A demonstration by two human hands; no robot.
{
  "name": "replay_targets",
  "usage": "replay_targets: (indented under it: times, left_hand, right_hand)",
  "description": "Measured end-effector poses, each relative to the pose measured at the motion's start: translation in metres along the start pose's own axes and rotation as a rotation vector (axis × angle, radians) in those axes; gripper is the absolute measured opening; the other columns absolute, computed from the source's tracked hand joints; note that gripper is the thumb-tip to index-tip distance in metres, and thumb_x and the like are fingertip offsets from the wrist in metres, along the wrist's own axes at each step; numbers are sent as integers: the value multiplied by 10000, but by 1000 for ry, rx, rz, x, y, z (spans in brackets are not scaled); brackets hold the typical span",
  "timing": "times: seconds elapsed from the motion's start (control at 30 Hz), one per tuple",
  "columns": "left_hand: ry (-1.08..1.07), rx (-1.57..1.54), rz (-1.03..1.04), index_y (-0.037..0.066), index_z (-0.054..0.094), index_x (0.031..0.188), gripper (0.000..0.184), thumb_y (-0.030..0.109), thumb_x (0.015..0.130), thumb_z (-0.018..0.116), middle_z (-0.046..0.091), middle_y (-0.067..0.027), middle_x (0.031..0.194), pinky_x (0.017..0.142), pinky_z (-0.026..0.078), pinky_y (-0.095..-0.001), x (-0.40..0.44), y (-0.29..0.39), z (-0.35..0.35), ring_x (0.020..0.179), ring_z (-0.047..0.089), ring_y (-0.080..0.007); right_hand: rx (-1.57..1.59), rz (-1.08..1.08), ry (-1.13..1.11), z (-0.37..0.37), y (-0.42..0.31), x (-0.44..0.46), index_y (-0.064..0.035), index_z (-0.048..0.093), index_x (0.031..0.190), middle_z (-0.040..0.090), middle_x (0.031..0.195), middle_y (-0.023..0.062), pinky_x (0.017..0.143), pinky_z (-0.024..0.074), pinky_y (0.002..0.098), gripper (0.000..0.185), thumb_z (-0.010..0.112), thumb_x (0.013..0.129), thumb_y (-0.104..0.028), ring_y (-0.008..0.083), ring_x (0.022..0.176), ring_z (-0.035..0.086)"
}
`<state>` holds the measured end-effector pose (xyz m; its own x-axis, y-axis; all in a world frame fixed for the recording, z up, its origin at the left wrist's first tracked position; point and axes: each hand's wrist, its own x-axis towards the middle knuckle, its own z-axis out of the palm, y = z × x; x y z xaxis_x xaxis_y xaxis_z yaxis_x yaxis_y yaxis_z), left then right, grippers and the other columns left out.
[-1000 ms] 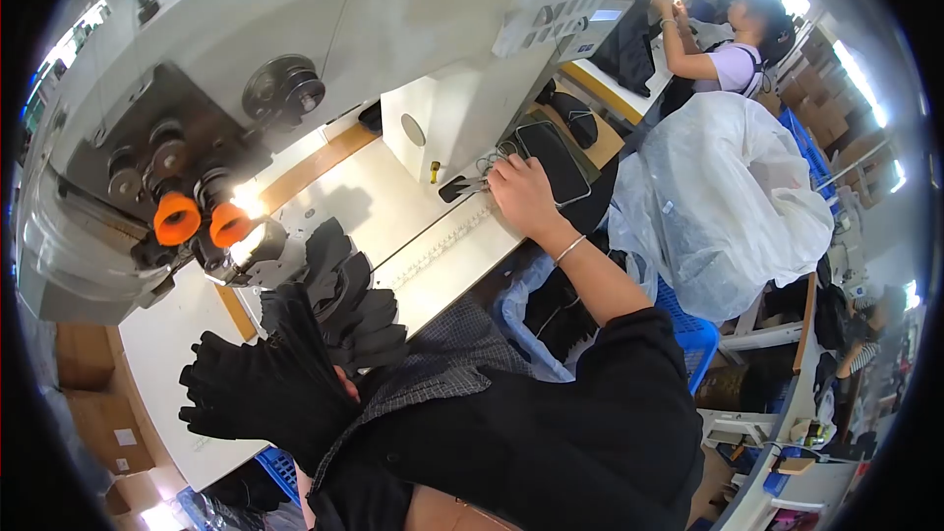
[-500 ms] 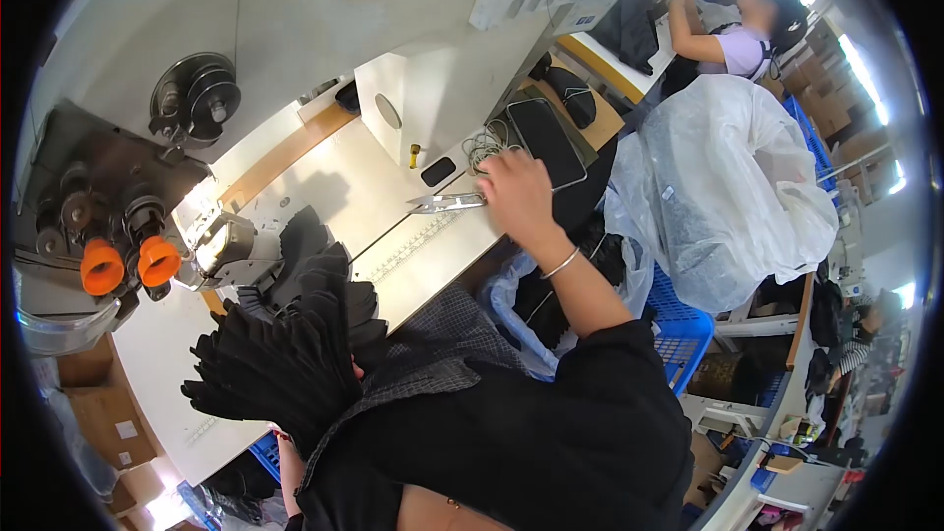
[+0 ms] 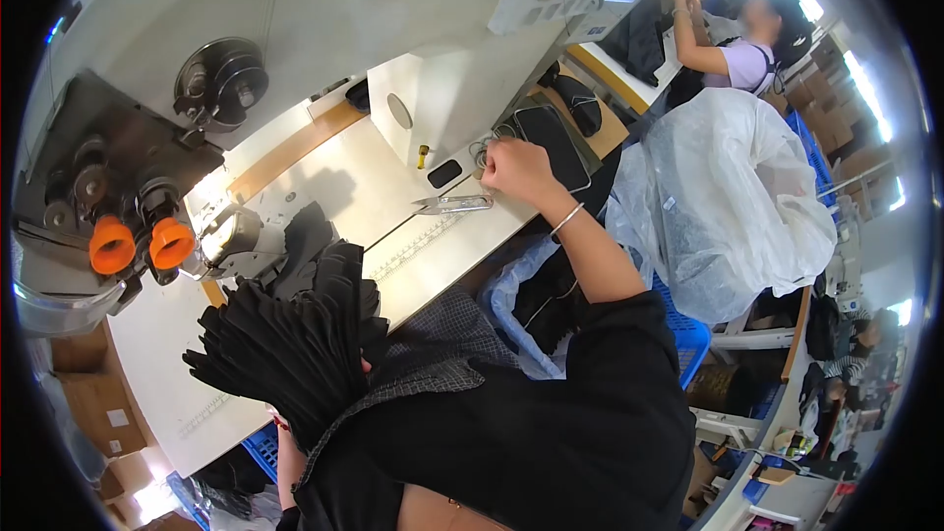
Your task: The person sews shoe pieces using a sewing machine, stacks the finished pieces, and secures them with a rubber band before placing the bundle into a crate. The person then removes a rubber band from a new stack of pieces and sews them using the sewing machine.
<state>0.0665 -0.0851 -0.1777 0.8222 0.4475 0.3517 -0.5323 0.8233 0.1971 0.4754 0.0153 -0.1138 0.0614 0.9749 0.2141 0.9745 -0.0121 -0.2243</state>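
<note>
Thread snips (image 3: 457, 205) lie flat on the bench (image 3: 413, 285), just left of the right hand (image 3: 516, 169), which is the nearer. Long axis runs roughly crosswise, handle end beside the hand, blade tips pointing away from it. Right hand: fingers curled, tips hidden; contact or pinch cannot be told. Left hand (image 3: 366, 366): mostly hidden, closed around a fanned stack of black fabric pieces (image 3: 285, 359).

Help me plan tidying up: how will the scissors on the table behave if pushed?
The scissors would probably be stiff, judging by their metallic shine. They seem unlikely to roll, lying flat, but may slide, since the table looks smooth.
</note>
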Motion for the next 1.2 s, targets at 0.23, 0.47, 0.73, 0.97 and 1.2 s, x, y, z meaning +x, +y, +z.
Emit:
replay_targets:
  times: [0.23, 0.47, 0.73, 0.97, 1.2]
  left_hand:
    - [7, 38, 45, 6, 360, 1431, 711, 459, 921, 562, 395, -244, 1462, 1146, 309, -468, 5, -12, -4, 1374, 379, -392]
    - [38, 76, 77, 6, 361, 1429, 718, 458, 913, 574, 397, -242, 1460, 1144, 312, -466, 3, -22, -4, 1371, 383, -391]
    - [122, 146, 102, 6, 363, 1427, 728, 458, 903, 588, 400, -239, 1456, 1141, 315, -465, -15, -25, 7, 1367, 387, -390]
    - [160, 199, 83, 6, 365, 1426, 736, 457, 894, 601, 403, -237, 1453, 1139, 318, -463, -19, -24, 11, 1364, 391, -389]
    - [178, 286, 108, 6, 367, 1424, 744, 457, 886, 613, 405, -235, 1450, 1137, 320, -461, -16, -20, 15, 1361, 395, -388]
  right_hand:
    - [1021, 255, -244, -46, 37, 34, -3, 621, 842, 640, 728, 51, 501, 378, 237, 76, 635, 810, -71, 73, 558, 460]
    - [1377, 411, -396, -69, 52, 39, -40, 562, 938, 583, 752, 64, 404, 211, 203, 54, 583, 935, -89, 32, 459, 315]
    - [886, 293, -301, -79, 26, 22, 13, 617, 1103, 646, 787, 54, 462, 319, 188, 209, 587, 902, -34, 43, 597, 473]
    - [361, -29, 104, -63, 33, 28, -5, 657, 976, 703, 799, 106, 634, 510, 310, 145, 595, 846, -27, 219, 643, 656]
    - [410, 23, 175, -71, 32, 28, -14, 665, 902, 710, 751, 85, 595, 513, 313, 94, 636, 835, -73, 183, 642, 675]
